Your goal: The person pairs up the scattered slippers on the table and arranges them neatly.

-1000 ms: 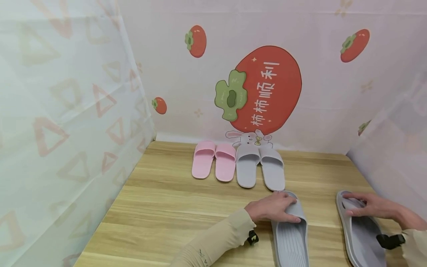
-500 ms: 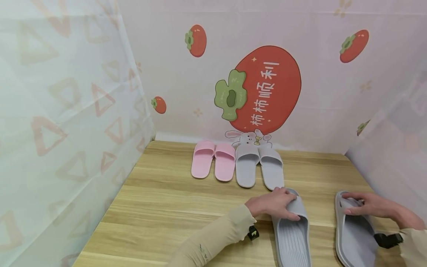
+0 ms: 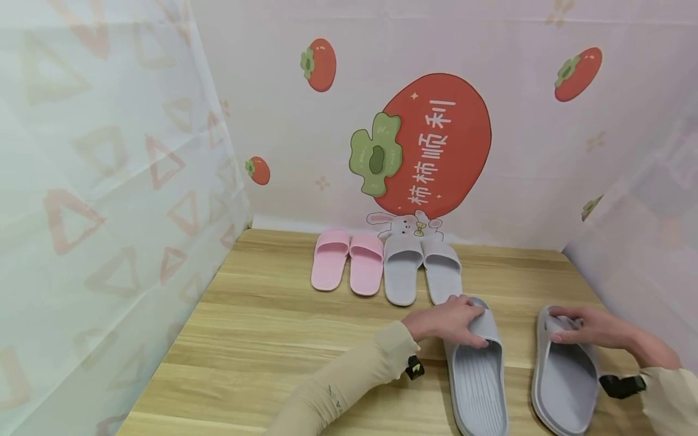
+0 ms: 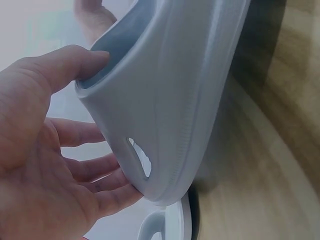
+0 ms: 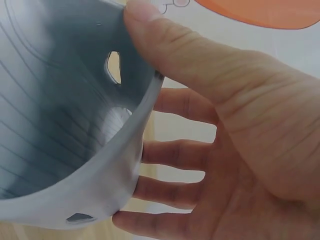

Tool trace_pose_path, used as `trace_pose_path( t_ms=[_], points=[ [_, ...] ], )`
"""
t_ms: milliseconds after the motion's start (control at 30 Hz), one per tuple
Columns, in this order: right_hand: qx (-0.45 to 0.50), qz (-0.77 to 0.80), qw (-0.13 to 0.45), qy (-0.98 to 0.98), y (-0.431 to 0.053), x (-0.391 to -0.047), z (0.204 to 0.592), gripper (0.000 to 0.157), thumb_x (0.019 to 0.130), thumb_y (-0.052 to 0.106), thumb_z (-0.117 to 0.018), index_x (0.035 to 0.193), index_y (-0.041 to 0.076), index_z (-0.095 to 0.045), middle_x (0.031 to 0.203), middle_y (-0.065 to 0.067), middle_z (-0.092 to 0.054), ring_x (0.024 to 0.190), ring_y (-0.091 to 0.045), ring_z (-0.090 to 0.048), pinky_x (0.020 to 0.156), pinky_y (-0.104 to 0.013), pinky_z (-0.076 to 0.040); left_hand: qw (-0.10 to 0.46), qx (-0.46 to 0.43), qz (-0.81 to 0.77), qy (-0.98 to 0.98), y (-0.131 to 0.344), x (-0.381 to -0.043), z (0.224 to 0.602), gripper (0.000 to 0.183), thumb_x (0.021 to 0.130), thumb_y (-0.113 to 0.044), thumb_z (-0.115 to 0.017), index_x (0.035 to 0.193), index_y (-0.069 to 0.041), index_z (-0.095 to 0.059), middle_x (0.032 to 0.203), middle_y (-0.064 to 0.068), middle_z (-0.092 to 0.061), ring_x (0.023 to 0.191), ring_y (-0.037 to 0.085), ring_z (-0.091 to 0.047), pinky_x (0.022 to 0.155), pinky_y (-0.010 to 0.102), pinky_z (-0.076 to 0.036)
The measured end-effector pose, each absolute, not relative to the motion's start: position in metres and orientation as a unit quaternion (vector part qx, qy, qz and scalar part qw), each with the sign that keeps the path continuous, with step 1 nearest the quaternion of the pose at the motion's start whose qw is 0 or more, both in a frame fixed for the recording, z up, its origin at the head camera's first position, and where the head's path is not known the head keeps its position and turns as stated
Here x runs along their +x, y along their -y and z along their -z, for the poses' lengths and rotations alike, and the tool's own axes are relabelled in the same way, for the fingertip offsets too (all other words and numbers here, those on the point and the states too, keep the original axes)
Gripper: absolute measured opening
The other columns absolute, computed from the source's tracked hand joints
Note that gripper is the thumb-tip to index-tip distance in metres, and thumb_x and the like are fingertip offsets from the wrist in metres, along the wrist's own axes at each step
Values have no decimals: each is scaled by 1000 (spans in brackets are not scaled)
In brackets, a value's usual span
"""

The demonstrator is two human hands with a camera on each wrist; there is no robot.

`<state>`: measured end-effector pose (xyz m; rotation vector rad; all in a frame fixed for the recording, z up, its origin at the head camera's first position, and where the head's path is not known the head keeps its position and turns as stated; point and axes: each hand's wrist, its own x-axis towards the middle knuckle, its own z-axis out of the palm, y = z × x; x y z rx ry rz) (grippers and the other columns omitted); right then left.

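Observation:
In the head view my left hand (image 3: 449, 321) grips a large grey slipper (image 3: 478, 387) by its strap, toe pointing at the back wall. The left wrist view shows the thumb hooked inside the strap's opening and the fingers on the outside, near a small slot. To the right, my right hand (image 3: 594, 328) holds the matching grey slipper (image 3: 567, 387), which leans on its side a little. Its thumb goes inside the strap (image 5: 125, 145) and its fingers spread along the outer face. The toe of the left slipper overlaps the smaller grey pair in the head view.
A pair of smaller grey slippers (image 3: 402, 278) stands at the back of the wooden table (image 3: 305, 345), toes to the wall. Beside it on the left is a pink pair (image 3: 329, 266). Printed cloth walls (image 3: 262, 91) enclose the table on the back and sides.
The right slipper has shifted left and slightly back, turning more upright and nearer the left one. My left hand and its slipper have moved slightly toward the back.

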<state>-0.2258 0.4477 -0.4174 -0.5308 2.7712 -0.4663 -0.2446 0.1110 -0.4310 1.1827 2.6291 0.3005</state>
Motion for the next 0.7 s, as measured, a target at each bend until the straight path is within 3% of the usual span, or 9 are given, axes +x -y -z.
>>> trace_pose_path(
  t_ms=[67,133,333,700],
  points=[
    [-184,147,127,-963,-445,-226,417,56,87,32,-73,127,-5,-60,125,-35,-59,106,-20,-62,72,-20,-48,121,400,-105,-902,-112,-246,430,71,89,-56,-60,150,-26,-40,146,-8,-43,124,7,-43,87,13,-38],
    [-187,140,121,-965,-442,-226,417,56,86,34,-73,127,-3,-61,125,-34,-60,107,-18,-62,73,-22,-48,120,396,-109,-904,-113,-248,429,71,89,-55,-60,150,-27,-40,147,-9,-42,124,7,-42,88,12,-38],
    [-189,144,124,-963,-433,-228,417,61,86,35,-74,130,-4,-58,127,-36,-57,115,-51,-56,75,-28,-49,117,393,-114,-905,-116,-254,428,71,89,-53,-61,151,-26,-39,148,-8,-41,125,8,-42,86,12,-39],
    [-210,134,124,-960,-415,-232,404,60,84,36,-75,129,-1,-60,123,-30,-62,102,-21,-61,70,-22,-47,94,399,-110,-905,-124,-262,426,68,91,-52,-59,151,-26,-38,148,-9,-42,128,10,-41,89,14,-37]
  ],
)
